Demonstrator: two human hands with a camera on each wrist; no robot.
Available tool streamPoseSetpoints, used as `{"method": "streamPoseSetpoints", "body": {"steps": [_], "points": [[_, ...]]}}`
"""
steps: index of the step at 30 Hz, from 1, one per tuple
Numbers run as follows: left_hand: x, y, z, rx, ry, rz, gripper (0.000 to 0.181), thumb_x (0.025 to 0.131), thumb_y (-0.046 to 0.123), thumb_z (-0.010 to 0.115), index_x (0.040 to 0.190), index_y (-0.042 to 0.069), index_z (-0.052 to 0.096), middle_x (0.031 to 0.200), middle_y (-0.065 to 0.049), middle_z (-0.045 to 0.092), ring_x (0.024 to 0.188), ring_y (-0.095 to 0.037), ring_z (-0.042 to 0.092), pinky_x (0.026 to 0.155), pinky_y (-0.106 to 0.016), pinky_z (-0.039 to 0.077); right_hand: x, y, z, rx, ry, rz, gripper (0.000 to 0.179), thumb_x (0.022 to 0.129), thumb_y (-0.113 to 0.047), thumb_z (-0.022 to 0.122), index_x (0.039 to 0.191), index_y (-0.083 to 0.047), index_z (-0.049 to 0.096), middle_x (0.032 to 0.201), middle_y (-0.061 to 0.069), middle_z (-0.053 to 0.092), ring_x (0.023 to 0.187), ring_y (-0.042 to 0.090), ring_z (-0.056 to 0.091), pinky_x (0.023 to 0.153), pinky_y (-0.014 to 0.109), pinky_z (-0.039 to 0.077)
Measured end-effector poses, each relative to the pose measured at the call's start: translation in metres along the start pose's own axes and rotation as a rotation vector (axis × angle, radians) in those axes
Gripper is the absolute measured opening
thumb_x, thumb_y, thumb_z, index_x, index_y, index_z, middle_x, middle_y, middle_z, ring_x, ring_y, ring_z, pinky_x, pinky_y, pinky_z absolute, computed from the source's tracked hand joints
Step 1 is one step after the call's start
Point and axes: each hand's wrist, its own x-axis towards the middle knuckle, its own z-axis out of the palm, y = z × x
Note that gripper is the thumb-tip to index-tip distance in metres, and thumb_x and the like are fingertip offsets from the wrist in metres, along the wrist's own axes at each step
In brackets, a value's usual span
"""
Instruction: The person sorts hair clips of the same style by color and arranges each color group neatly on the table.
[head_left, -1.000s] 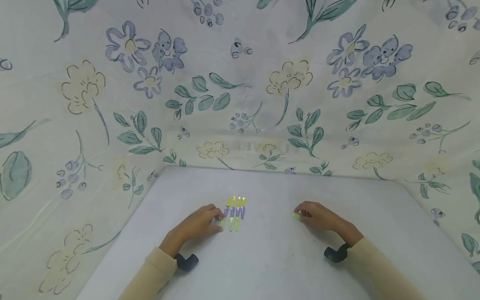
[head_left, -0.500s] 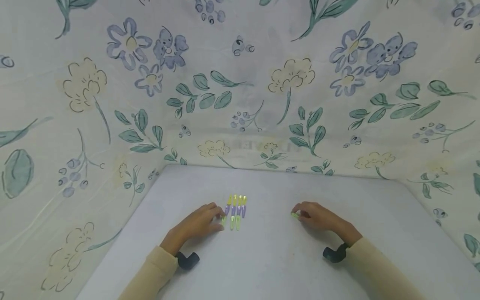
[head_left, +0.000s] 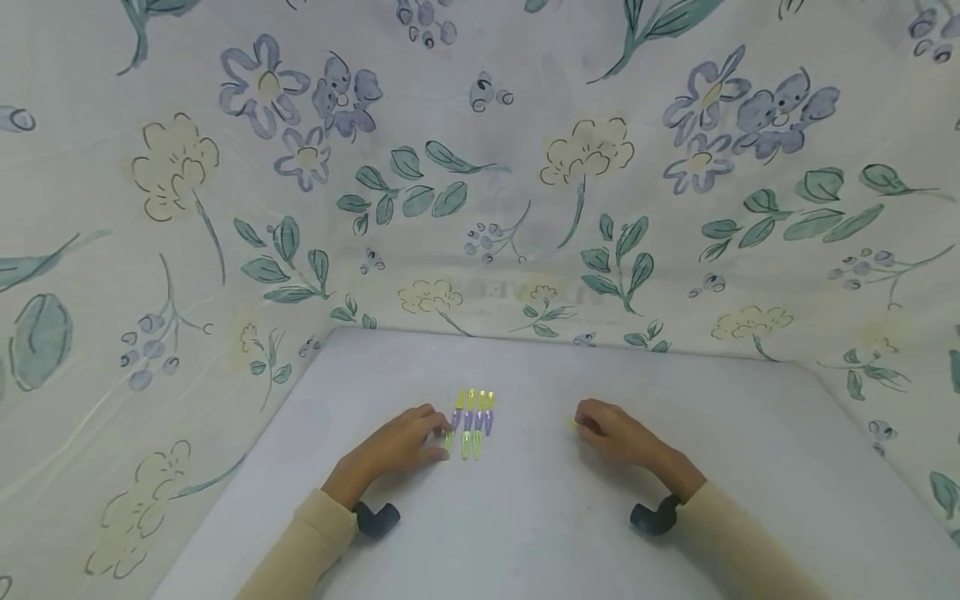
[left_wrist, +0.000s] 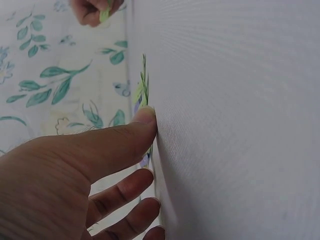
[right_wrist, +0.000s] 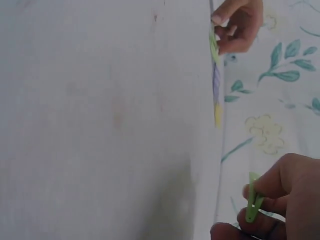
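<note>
Snap hair clips lie in neat rows on the white table: yellow hair clips (head_left: 472, 398) at the back, purple hair clips (head_left: 479, 421) in the middle, light green hair clips (head_left: 467, 446) in front. My left hand (head_left: 397, 444) rests at the row's left end, thumb and index finger at the two ends of the leftmost green hair clip (head_left: 449, 442). Its other fingers are loosely bent in the left wrist view. To the right of the rows, my right hand (head_left: 618, 435) pinches another green hair clip (right_wrist: 252, 205) between thumb and fingers, seen plainly in the right wrist view.
The white table (head_left: 525, 525) reaches back to a floral-patterned cloth (head_left: 510, 208) that hangs behind it and at both sides. A dark wrist-worn device (head_left: 377, 520) sits on the left wrist, and another dark device (head_left: 655, 517) on the right.
My right hand has moved a little left toward the rows, still pinching its green hair clip. The left hand has stayed at the leftmost green clip. The head view has shifted slightly.
</note>
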Motion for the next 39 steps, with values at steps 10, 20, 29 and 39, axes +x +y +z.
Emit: {"method": "streamPoseSetpoints", "body": {"steps": [10, 20, 29, 39], "points": [[0.001, -0.003, 0.002, 0.006, 0.002, 0.005, 0.037, 0.086, 0.035, 0.078, 0.119, 0.021, 0.067, 0.104, 0.009, 0.061, 0.100, -0.011, 0.058, 0.093, -0.036, 0.054, 0.006, -0.013, 0.016, 0.191, 0.038, -0.059, 0.002, 0.095, -0.011, 0.066, 0.094, -0.011, 0.064, 0.085, -0.001, 0.069, 0.075, 0.006, 0.063, 0.065, 0.021, 0.054], [0.002, -0.003, 0.002, 0.010, 0.001, 0.006, 0.037, 0.087, 0.036, 0.077, 0.119, 0.021, 0.067, 0.105, 0.009, 0.061, 0.101, -0.012, 0.059, 0.094, -0.037, 0.053, 0.011, -0.021, 0.029, 0.316, 0.055, -0.030, 0.018, 0.094, -0.018, 0.069, 0.110, -0.013, 0.076, 0.091, -0.004, 0.074, 0.080, 0.005, 0.065, 0.074, 0.021, 0.055], [0.003, -0.002, 0.002, 0.007, 0.001, 0.004, 0.037, 0.087, 0.035, 0.077, 0.120, 0.020, 0.067, 0.105, 0.008, 0.061, 0.102, -0.012, 0.059, 0.094, -0.037, 0.053, 0.019, -0.032, 0.037, 0.267, 0.004, -0.036, 0.017, 0.098, -0.003, 0.058, 0.109, -0.007, 0.070, 0.085, -0.002, 0.066, 0.076, 0.007, 0.061, 0.069, 0.022, 0.053], [0.001, 0.000, 0.001, 0.003, 0.006, 0.001, 0.036, 0.087, 0.033, 0.077, 0.118, 0.019, 0.067, 0.105, 0.007, 0.061, 0.098, -0.011, 0.057, 0.093, -0.037, 0.053, 0.029, -0.051, 0.038, 0.274, 0.028, 0.069, 0.003, 0.099, -0.013, 0.059, 0.099, -0.011, 0.058, 0.091, 0.000, 0.072, 0.074, 0.010, 0.063, 0.061, 0.024, 0.052]]}}
